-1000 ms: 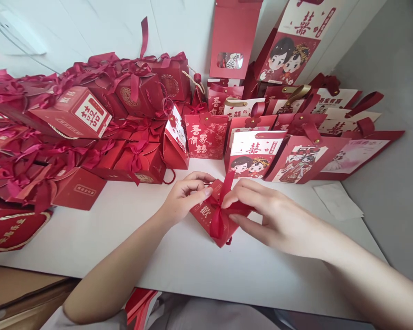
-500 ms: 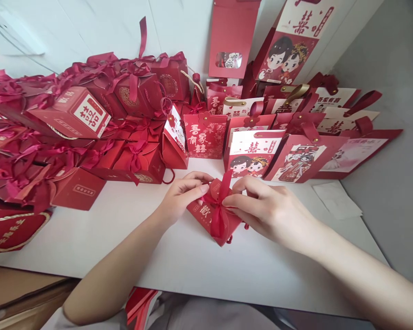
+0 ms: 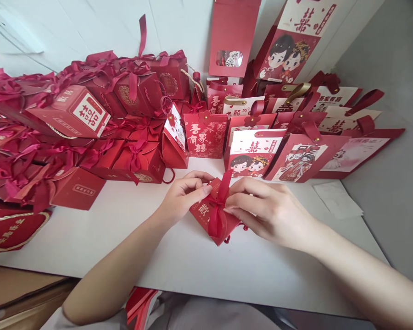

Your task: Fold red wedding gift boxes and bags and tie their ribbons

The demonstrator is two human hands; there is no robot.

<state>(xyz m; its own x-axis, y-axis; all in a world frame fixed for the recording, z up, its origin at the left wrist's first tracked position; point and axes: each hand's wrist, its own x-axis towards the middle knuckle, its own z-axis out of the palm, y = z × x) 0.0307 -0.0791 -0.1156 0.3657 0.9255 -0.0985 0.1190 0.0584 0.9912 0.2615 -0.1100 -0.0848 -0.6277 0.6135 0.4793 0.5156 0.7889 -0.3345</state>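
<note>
Pale panelled wall (image 3: 179,27) with faint seams, thin cable (image 3: 10,39) at upper left, plain grey wall (image 3: 392,101) on the right, smooth white table (image 3: 261,270), soft light, brown cardboard (image 3: 17,288) below the table's left side

“歡” on held box (image 3: 203,219), “吾家有囍” on bag (image 3: 205,136)

Both forearms are extended inward from the lower corners, sleeves seen only at the left elbow. The left hand (image 3: 186,196) is held palm inward, fingers curled, thumb laid forward. The right hand (image 3: 266,208) is angled across from its side, fingers bent, thumb and index tips brought close together.
</note>
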